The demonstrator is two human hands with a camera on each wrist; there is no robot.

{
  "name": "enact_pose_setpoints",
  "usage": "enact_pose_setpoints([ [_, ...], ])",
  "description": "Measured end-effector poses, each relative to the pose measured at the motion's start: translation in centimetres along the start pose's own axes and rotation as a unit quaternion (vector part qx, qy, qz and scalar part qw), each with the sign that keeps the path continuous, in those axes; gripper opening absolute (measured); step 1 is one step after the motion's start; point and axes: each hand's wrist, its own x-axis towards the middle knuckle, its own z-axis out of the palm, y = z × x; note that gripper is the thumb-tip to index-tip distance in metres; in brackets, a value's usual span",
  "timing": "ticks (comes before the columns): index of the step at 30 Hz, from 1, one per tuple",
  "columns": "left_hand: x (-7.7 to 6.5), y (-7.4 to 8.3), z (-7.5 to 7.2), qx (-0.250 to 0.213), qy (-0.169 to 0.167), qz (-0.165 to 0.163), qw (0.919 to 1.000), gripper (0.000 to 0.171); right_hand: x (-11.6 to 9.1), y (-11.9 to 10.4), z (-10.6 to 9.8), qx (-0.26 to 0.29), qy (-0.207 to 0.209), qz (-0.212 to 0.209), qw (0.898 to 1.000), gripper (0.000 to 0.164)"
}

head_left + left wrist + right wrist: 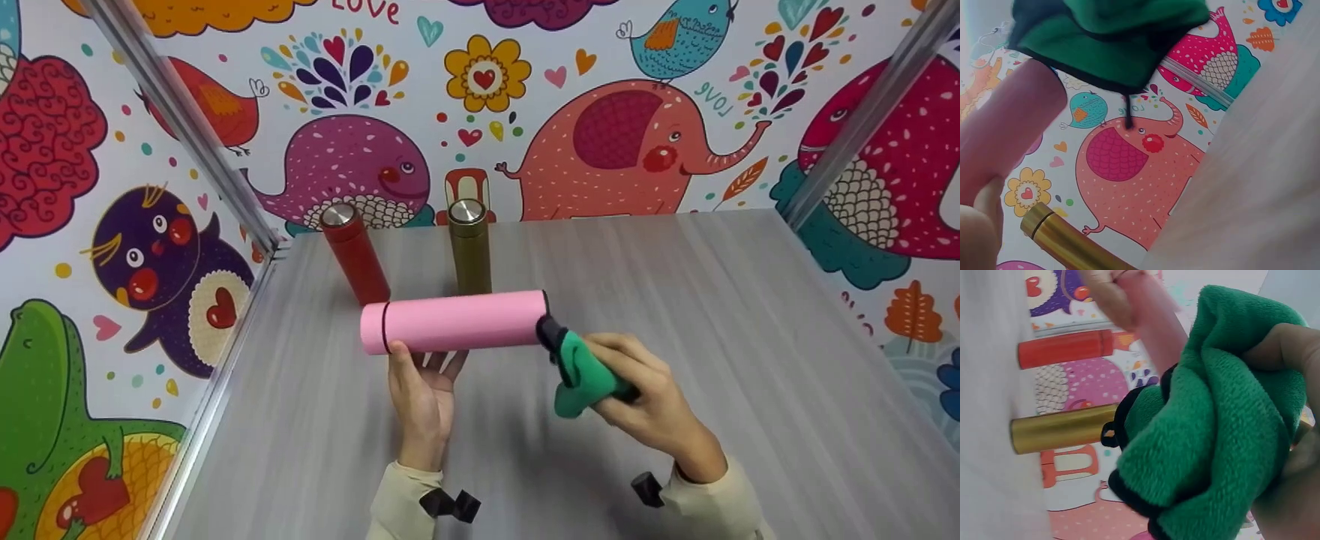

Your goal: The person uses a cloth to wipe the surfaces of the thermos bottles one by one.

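A pink thermos flask (465,322) lies sideways in the air above the table, its lid end to the left. My left hand (426,412) holds it from below near the dark ring by the lid, thumb on the near side. In my right hand (656,397) is a bunched green cloth (589,379) with black edging. A dark fold of the cloth meets the flask's right end in the head view. The right wrist view shows the thumb pressed into the cloth (1213,422), which covers part of the pink flask (1157,323).
Behind the pink flask, a red thermos flask (356,255) and an olive-gold thermos flask (470,247) stand upright on the grey table (675,285). A cartoon-patterned wall (465,97) closes off the back, and metal frame posts (195,135) rise at both sides.
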Motion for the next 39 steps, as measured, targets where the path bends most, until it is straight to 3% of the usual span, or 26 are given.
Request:
enact_pose_setpoints([
  [3,-0.4,-0.3,0.0,0.008,-0.008,-0.014,0.9998,0.052,1.4,-0.2,-0.4,-0.007,0.017,0.0,1.0,0.05],
  [8,-0.8,-0.4,0.1,0.006,-0.017,-0.031,0.9994,0.052,2.6,-0.4,-0.7,-0.013,0.026,0.046,0.999,0.055],
  [13,-0.7,-0.3,0.3,0.01,-0.002,-0.036,0.9993,0.057,1.5,0.4,-0.4,-0.011,0.012,0.092,0.996,0.054],
  [16,-0.6,-0.1,0.4,0.014,0.002,-0.033,0.9994,0.059,0.6,0.8,-0.1,-0.012,0.004,0.098,0.995,0.053],
  [25,0.2,0.2,0.4,-0.011,-0.003,-0.01,0.9999,0.054,-2.3,1.6,0.6,-0.042,-0.02,0.059,0.997,0.06],
  [33,0.1,-0.3,0.3,0.003,-0.01,-0.011,0.9999,0.054,-1.4,0.3,-0.2,-0.012,0.003,0.028,1.0,0.056],
  [39,0.5,-0.5,0.7,0.059,-0.038,0.001,0.9976,0.056,-0.9,-1.0,-0.9,0.002,0.026,0.038,0.999,0.054],
])
